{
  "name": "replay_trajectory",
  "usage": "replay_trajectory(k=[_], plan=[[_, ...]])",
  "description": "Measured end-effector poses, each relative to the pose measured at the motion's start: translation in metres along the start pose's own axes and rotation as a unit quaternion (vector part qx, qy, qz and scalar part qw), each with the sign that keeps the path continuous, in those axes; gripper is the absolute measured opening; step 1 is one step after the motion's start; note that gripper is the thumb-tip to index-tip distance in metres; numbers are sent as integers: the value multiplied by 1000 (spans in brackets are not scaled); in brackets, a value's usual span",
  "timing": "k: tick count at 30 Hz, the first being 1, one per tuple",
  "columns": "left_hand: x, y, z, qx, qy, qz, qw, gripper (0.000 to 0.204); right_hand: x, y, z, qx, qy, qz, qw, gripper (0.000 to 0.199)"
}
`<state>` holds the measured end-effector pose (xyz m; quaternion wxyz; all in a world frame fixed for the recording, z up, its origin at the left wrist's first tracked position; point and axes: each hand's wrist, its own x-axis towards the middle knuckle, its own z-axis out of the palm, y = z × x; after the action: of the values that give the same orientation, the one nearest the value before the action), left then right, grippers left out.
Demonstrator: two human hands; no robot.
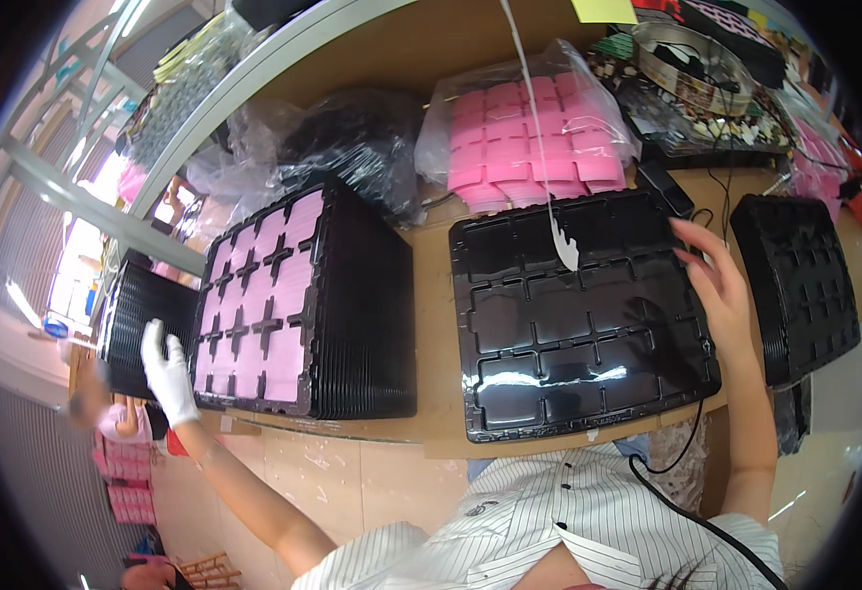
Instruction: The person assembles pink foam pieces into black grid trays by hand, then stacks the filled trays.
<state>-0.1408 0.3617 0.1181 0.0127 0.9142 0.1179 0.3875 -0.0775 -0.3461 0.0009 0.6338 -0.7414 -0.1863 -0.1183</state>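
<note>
My left hand (168,372), in a white glove, rests with fingers spread on the near left edge of a tall stack of black trays (352,315); the top tray's compartments hold pink pads (259,300). My right hand (714,280), bare and open, touches the right edge of an empty black compartment tray (549,324) lying flat on the wooden table in front of me. A clear bag of pink pads (524,143) lies behind that tray.
Another stack of black trays (804,285) stands at the right, and a lower one (141,315) at the far left. A bag of black material (352,138) sits at the back. A white cord (539,147) hangs over the table. Metal shelving runs upper left.
</note>
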Motion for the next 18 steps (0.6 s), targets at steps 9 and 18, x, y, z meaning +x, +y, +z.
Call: replay_trajectory(k=[9,18], plan=[[-81,386,6,-469,-167,107,861,40,70,-9,74,257,-178,242,919,20],[-76,419,73,-456,-317,62,829,19,48,-4,94,223,-168,148,949,19]])
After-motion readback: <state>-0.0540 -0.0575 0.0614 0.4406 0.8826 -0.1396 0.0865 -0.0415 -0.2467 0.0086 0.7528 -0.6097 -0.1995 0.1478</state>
